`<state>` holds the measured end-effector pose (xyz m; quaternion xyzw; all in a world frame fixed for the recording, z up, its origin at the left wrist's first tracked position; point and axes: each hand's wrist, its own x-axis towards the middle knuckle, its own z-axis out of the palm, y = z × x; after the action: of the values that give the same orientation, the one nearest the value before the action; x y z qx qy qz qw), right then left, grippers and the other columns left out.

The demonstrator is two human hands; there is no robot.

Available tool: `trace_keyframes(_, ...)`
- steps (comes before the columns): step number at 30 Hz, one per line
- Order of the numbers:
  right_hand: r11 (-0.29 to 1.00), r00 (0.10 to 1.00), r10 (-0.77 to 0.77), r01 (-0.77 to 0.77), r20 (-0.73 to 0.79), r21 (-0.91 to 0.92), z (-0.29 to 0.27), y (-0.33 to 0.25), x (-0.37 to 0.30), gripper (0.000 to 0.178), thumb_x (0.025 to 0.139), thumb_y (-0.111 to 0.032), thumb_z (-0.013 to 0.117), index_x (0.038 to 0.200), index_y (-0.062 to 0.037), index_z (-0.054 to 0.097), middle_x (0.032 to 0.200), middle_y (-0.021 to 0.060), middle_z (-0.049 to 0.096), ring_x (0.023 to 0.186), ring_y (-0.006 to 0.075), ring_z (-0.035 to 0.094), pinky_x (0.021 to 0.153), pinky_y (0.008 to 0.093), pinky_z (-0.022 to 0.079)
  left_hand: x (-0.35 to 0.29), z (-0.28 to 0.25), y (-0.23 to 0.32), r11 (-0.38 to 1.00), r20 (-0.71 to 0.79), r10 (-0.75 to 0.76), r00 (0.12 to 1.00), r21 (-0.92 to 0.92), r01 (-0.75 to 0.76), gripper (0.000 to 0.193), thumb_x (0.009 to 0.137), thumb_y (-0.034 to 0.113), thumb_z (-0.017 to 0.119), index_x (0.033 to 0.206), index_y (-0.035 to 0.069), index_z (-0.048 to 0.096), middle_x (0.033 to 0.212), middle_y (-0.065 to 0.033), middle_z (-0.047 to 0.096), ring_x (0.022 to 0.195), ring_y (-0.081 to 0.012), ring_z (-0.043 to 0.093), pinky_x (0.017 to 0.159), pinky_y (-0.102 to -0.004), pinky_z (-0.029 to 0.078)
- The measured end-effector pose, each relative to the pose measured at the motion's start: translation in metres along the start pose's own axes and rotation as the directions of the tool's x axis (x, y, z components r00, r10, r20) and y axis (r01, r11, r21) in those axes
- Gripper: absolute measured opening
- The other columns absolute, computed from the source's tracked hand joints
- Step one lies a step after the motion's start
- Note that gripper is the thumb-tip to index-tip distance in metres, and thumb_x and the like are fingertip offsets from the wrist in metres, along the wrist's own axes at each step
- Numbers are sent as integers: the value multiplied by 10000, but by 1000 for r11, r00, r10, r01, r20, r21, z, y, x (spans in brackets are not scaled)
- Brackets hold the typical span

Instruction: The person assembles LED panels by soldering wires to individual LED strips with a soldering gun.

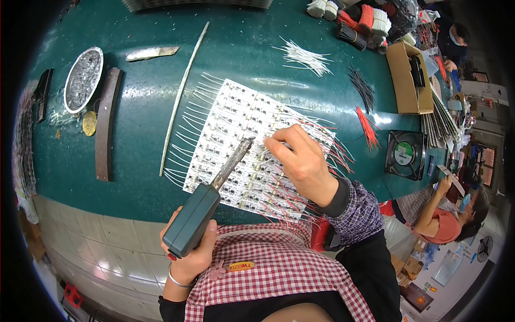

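My left hand [197, 256] is wrapped round the dark green body of a soldering gun [192, 219]. Its long metal barrel slants up to the right, and the dark tip is over the middle of a white circuit board panel [213, 140]. Just right of that tip, my right hand [301, 165] is closed in a pinch low over the panel; what the fingertips hold is too small to make out. Rows of small dark components cover the panel. Thin white wires [185, 133] stick out along its left side, with red, white and dark wires [339, 153] along the right.
On the green table lie loose white wires [307, 57], black wires [362, 88] and red wires [368, 129]. A cooling fan [406, 154] and cardboard box [399, 78] stand right. Left are an oval dish [84, 80], a yellow sponge [89, 123] and a brown bar [109, 126]. Two people work at right.
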<state>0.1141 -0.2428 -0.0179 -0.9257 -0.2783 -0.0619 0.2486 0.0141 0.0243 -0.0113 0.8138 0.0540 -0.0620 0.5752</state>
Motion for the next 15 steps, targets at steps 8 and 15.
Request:
trace_keyframes(8, 999, 995, -41, 37, -96, -38, 1, 2, -2, 307, 714, 7, 644, 1021, 16, 638, 962, 101, 589, 859, 256, 578, 700, 342, 500, 0, -3, 6, 1000, -11, 27, 1000, 15, -27, 234, 751, -13, 753, 964, -85, 692, 893, -186, 695, 720, -244, 694, 641, -315, 547)
trace_keyframes(15, 997, 995, -45, 51, -93, 62, 1, -7, -5, 344, 697, 17, 648, 1040, 22, 642, 950, 109, 584, 847, 264, 573, 699, 351, 498, -3, -5, 5, 1000, -15, -7, 1000, 21, 8, 225, 757, -9, 760, 960, -82, 695, 903, -186, 701, 725, -244, 696, 653, -310, 548)
